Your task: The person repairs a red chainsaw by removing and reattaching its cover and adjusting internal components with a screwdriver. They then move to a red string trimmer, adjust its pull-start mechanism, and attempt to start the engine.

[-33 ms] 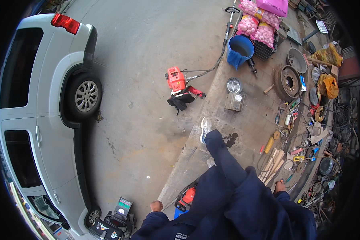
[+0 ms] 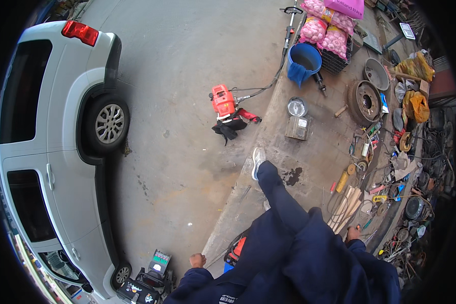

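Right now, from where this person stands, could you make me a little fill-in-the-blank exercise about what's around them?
1. The parked car stands on the ____ side of the view.
2. The person's ____ hand is the one nearer the wooden strips.
3. The bucket beside the pink mesh sacks is coloured ____.
4. The car's visible tail light is coloured ____.

Missing words: left; right; blue; red.
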